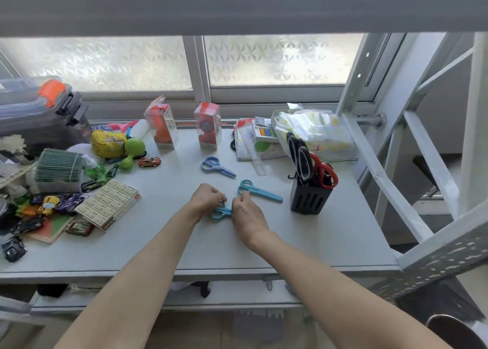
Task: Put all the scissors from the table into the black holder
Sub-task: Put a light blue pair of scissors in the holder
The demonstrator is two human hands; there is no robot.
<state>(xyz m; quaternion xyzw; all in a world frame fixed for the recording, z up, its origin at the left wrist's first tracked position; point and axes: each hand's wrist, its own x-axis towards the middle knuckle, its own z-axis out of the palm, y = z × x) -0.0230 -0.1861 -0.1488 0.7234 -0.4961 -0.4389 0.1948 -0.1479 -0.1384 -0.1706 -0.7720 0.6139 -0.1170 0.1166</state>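
Note:
A small teal pair of scissors (221, 212) lies on the grey table (303, 232) at the centre. My left hand (208, 196) and my right hand (245, 214) both grip it, covering most of it. Another teal pair (260, 191) lies just right of my hands. A blue pair (217, 166) lies farther back. The black holder (307, 199) stands at the right with black-handled scissors (299, 158) and red-handled scissors (326, 173) upright in it.
Toy cars, a box of small cartons (109, 203), a green toy (133, 149) and storage bins crowd the left side. Two clear toy boxes (207, 125) stand at the back. A ruler (260, 167) and packets lie behind the holder. A white metal frame (390, 179) borders the right edge.

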